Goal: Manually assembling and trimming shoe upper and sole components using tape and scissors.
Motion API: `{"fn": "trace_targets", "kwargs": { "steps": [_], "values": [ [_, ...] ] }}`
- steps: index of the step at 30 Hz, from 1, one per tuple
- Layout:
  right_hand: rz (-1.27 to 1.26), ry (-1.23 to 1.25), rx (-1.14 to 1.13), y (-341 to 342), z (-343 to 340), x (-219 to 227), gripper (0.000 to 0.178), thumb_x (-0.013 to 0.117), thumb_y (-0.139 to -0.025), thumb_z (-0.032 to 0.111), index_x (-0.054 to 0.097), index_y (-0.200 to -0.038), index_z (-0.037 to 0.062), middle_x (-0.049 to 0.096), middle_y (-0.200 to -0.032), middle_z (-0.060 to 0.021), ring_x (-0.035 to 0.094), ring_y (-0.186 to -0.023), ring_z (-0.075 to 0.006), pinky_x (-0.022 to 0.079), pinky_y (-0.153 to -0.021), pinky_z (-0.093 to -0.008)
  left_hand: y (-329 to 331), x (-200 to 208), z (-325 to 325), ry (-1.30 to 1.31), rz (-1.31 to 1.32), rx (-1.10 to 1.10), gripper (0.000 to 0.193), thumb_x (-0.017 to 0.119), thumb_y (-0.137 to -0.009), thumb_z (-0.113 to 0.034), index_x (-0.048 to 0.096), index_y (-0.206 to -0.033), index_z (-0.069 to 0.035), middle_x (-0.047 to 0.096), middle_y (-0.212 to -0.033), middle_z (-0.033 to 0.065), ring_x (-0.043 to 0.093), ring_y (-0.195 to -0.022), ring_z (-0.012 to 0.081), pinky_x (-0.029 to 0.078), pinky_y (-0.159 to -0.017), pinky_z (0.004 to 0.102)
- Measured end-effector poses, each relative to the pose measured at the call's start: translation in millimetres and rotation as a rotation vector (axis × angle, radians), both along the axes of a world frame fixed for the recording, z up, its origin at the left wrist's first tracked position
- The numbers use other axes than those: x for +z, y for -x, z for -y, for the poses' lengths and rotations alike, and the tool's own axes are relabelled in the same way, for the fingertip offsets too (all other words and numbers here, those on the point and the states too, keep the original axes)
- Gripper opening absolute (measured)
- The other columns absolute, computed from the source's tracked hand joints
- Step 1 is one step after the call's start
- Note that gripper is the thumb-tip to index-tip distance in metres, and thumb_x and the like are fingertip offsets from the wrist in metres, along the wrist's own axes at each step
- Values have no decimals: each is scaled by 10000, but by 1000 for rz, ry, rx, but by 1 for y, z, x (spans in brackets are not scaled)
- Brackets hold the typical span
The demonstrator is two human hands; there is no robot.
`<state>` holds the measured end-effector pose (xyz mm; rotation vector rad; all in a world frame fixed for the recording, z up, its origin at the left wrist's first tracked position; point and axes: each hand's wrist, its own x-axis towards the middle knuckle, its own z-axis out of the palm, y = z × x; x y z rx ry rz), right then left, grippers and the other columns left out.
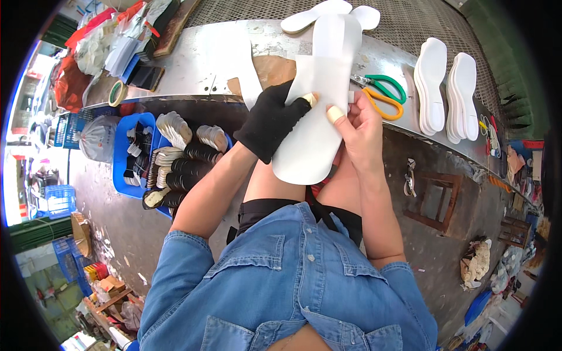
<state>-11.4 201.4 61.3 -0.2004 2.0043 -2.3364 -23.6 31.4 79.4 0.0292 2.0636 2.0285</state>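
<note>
Head view has the white piece (307,149) between your two hands, above your thighs at the bench's (404,58) near edge, its rounded end toward you and its far end reaching over the bench. Your gloved left hand (263,120) is partly closed on the piece's left side, thumb laid on top; its other fingers are hidden. Your bare right hand (364,130) is bent in at the right edge, taped thumb on the upper face and fingers curled close beside it; you cannot tell how firmly it grips. Just beyond the right fingertips lie the scissors (393,112), with green and orange handles. Two stacks of insoles (430,88) stand farther right, and brown paper (275,71) lies beyond your left hand.
</note>
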Motion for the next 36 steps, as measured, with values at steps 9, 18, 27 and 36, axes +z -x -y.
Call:
{"fn": "trace_targets", "kwargs": {
  "steps": [9, 18, 27, 36],
  "values": [
    [-96, -59, -112, 1, 4, 0, 161, 581, -881, 122, 554, -927, -30, 613, -765, -44, 537, -654, -41, 436, -569, -187, 17, -8, 5, 107, -225, 42, 364, 722, -746, -214, 603, -998, 20, 648, -786, 57, 582, -654, 107, 479, -605, 252],
    [-133, 15, -111, 9, -4, 4, 175, 576, -892, 128, 533, -961, -27, 612, -793, -41, 548, -676, -50, 445, -590, -191, -9, -7, 8, 69, -261, -91, 402, 748, -719, -166, 581, -1033, 21, 645, -826, 59, 597, -737, 107, 499, -691, 272],
    [-115, 14, -163, -6, 6, -8, 199, 610, -871, 123, 538, -970, -34, 600, -774, -33, 540, -652, -38, 433, -549, -183, 20, 7, 11, 142, -244, -128, 313, 665, -816, -172, 577, -1061, 1, 627, -884, 27, 581, -790, 86, 482, -684, 246],
    [212, 785, 279, 58, -16, 31, 313, 596, -876, 211, 551, -1087, -16, 618, -1038, -106, 554, -980, -195, 410, -903, -349, 9, 27, 17, 400, -150, -300, 375, 706, -752, -227, 579, -1004, 21, 646, -813, 126, 616, -723, 173, 489, -652, 296]
  ]
}}
